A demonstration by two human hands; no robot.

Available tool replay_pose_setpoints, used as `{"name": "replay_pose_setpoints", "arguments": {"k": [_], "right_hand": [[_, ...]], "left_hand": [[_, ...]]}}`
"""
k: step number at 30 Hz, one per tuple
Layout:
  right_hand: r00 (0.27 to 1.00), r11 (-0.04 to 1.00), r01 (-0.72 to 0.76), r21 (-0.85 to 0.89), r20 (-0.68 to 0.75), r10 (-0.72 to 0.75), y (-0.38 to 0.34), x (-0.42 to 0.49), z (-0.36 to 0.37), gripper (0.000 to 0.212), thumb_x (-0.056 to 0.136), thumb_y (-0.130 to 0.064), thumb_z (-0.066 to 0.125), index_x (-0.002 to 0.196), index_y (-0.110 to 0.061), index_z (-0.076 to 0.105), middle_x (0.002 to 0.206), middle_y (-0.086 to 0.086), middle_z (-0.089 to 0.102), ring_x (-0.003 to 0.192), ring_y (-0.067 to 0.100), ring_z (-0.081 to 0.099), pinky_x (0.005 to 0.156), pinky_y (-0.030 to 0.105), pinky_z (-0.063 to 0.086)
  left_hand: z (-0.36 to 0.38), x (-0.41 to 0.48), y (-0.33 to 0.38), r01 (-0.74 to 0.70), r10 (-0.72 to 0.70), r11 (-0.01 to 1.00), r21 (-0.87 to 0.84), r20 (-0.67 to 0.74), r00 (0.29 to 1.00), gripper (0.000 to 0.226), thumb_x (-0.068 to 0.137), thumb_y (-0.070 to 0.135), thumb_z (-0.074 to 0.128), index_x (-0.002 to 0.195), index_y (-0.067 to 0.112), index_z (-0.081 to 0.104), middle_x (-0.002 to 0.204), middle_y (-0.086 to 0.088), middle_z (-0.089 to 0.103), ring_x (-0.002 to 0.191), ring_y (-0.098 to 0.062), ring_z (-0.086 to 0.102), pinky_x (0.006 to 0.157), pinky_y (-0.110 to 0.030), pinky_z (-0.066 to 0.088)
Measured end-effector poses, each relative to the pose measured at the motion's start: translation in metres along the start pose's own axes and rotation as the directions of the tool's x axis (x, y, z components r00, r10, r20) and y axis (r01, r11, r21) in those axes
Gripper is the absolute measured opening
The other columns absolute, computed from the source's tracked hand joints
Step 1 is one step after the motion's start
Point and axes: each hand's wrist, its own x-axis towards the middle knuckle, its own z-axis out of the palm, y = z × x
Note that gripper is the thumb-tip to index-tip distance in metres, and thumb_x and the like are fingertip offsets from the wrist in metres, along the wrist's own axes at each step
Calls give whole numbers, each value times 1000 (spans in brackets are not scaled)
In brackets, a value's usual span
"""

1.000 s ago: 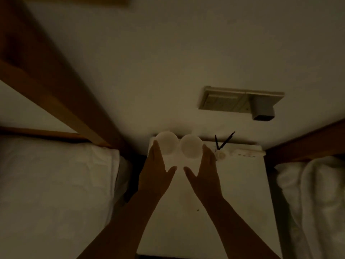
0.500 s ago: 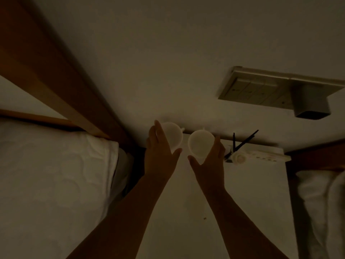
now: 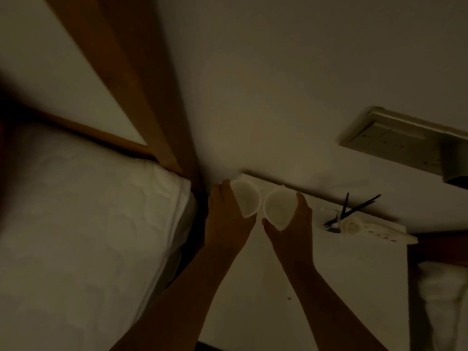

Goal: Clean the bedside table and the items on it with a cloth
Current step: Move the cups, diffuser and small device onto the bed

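Two white round cups sat side by side at the far left corner of the white bedside desk (image 3: pixel 316 287), rims nearly touching. Left hand (image 3: pixel 226 219) wrapped the left white cup (image 3: pixel 247 197); right hand (image 3: pixel 292 229) wrapped the right white cup (image 3: pixel 278 206). Can't tell if either cup was lifted or resting. Along the desk's far edge, twd the right corner: dark thin sticks (image 3: pixel 354 209) in a small holder & a white power strip (image 3: pixel 379 233). White bed (image 3: pixel 88 224) w/ wooden frame just left of desk. Dim light, no cloth visible.
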Motion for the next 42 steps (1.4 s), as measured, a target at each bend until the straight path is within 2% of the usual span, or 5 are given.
{"name": "replay_pose_setpoints", "arguments": {"k": [4, 13, 22, 31, 42], "right_hand": [[989, 999, 37, 1, 145, -37, -31, -39, 21, 91, 68, -38, 82, 143, -17, 34, 133, 1, 48, 120, 12, 50, 94, 30, 48], [819, 969, 239, 63, 523, -236, -121, -143, 117, 93, 68, -33, 84, 144, -16, 34, 139, 4, 48, 127, 12, 47, 102, 25, 43], [563, 856, 508, 94, 716, -412, -206, -320, 230, 101, 60, -55, 81, 142, -21, 34, 130, -3, 47, 115, 6, 49, 91, 20, 44], [232, 741, 635, 219, 861, -453, -225, -418, 303, 103, 62, -27, 88, 146, -23, 28, 138, -1, 40, 122, 9, 47, 92, 21, 42], [174, 677, 718, 163, 900, -401, -202, -423, 327, 110, 67, -21, 85, 150, -31, 14, 142, 0, 33, 128, 20, 46, 96, 37, 50]], "left_hand": [[-46, -41, -37, 177, -200, 963, -201, -101, 975, 85, 68, 52, 78, 134, 13, 40, 124, -4, 48, 109, -20, 54, 84, -32, 55], [-147, -149, -176, 430, -479, 870, -239, -211, 852, 78, 69, 59, 66, 129, 15, 42, 118, 0, 47, 106, -16, 47, 79, -27, 52], [-216, -315, -338, 642, -739, 673, -367, -310, 598, 99, 65, 35, 86, 141, 20, 24, 130, -1, 38, 117, -21, 47, 85, -39, 57], [-221, -425, -424, 687, -814, 579, -439, -355, 459, 100, 67, 35, 85, 143, 19, 23, 131, -1, 37, 114, -21, 50, 86, -39, 57], [-178, -460, -430, 738, -871, 492, -462, -267, 413, 107, 73, 36, 81, 152, 23, 9, 145, -2, 26, 131, -24, 41, 97, -40, 50]]}}
